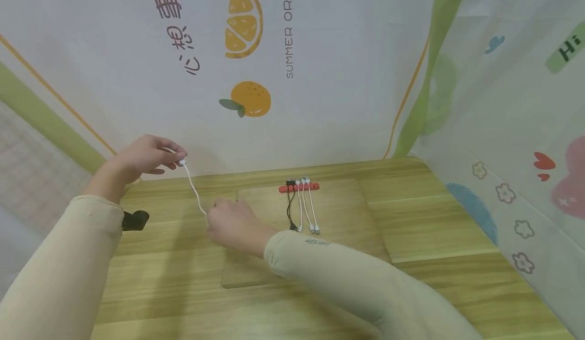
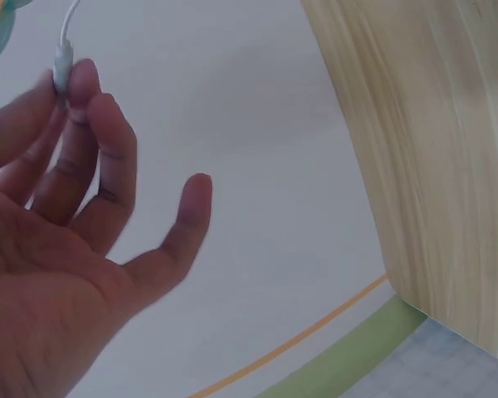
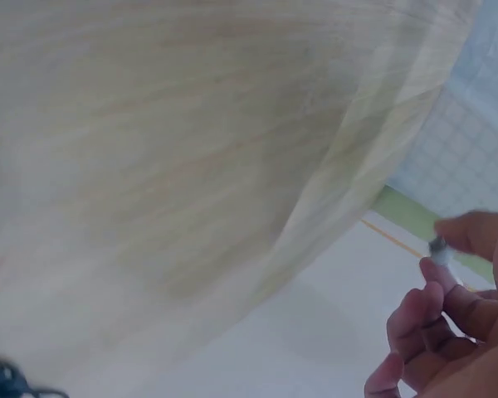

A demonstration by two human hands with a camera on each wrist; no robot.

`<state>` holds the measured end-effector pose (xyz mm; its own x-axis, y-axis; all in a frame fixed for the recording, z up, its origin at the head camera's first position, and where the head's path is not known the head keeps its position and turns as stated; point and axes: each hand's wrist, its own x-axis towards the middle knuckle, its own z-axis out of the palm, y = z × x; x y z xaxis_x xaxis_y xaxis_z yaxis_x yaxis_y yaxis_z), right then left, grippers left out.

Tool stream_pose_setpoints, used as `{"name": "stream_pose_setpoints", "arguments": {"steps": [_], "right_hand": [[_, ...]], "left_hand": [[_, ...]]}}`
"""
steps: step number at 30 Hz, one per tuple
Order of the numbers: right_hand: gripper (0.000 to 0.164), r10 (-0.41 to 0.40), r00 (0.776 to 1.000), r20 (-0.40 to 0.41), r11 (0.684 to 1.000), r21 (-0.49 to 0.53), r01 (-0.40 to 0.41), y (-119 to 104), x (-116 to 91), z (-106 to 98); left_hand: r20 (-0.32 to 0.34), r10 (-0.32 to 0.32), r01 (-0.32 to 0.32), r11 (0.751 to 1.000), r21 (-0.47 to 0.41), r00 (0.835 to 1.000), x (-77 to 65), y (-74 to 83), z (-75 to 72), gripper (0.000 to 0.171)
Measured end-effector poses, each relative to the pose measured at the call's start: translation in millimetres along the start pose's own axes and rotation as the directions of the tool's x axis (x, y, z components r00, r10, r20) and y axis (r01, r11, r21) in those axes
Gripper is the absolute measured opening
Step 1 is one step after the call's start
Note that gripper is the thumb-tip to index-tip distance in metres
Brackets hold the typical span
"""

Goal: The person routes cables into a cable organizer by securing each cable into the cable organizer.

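A short white charging cable (image 1: 194, 189) hangs slightly slack between my two hands. My left hand (image 1: 148, 154), raised at the back left, pinches one plug (image 2: 62, 68) between thumb and fingertips, its little finger held apart. Lower and to the right, my right hand (image 1: 234, 226) is over the left edge of the wooden board (image 1: 352, 223). In the right wrist view its thumb and index finger pinch the other plug (image 3: 439, 251), with a metal tip showing. On the board, a red cable holder (image 1: 282, 189) carries black cables (image 1: 288, 209) and several white cables (image 1: 312, 205).
A black object (image 1: 135, 220) lies on the wooden table (image 1: 151, 258) beside my left sleeve. Printed white curtains (image 1: 329, 101) stand behind the table and along the right side. My right forearm crosses over the board's front part.
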<state>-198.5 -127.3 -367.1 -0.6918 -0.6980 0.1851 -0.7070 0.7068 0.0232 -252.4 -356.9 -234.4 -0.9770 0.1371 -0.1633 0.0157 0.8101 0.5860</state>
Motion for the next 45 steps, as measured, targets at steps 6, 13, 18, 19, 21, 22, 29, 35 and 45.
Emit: {"name": "stream_pose_setpoints", "arguments": {"steps": [6,13,18,19,21,22,29,35,45], "right_hand": [[0.012,0.018,1.000,0.013,0.995,-0.094,-0.016,10,-5,-11],[0.017,-0.017,0.999,0.038,0.981,-0.194,0.024,22,-15,-14],[0.024,-0.109,0.994,-0.013,0.952,-0.289,0.100,30,-26,-14],[0.024,-0.130,0.991,-0.028,0.944,-0.309,0.115,32,-28,-15],[0.023,-0.171,0.984,-0.052,0.923,-0.356,0.142,35,-32,-16],[0.023,-0.192,0.979,-0.064,0.912,-0.381,0.154,37,-34,-17],[0.020,-0.339,0.934,-0.109,0.827,-0.508,0.241,50,-49,-23],[0.019,-0.447,0.871,-0.204,0.780,-0.565,0.268,68,-62,-23],[0.026,-0.490,0.842,-0.227,0.782,-0.541,0.310,95,-80,-19]], "left_hand": [[0.033,-0.045,0.045,0.999,0.003,0.998,2.9,-0.9,9.6,0.051],[0.011,-0.029,0.028,0.999,0.034,1.000,11.3,5.5,18.9,0.048],[-0.053,0.016,-0.010,0.993,0.115,0.998,20.3,10.7,20.9,0.046],[-0.067,0.024,-0.015,0.992,0.129,0.997,21.9,11.9,22.0,0.045],[-0.097,0.035,-0.021,0.989,0.146,0.995,24.6,14.9,25.2,0.043],[-0.111,0.039,-0.022,0.988,0.154,0.993,26.0,16.3,27.4,0.042],[-0.163,0.090,-0.056,0.977,0.205,0.982,39.7,28.1,50.5,0.034],[-0.179,0.121,-0.084,0.976,0.202,0.976,53.6,43.9,73.2,0.031],[-0.187,0.156,-0.123,0.977,0.174,0.970,79.8,75.4,116.2,0.022]]}}
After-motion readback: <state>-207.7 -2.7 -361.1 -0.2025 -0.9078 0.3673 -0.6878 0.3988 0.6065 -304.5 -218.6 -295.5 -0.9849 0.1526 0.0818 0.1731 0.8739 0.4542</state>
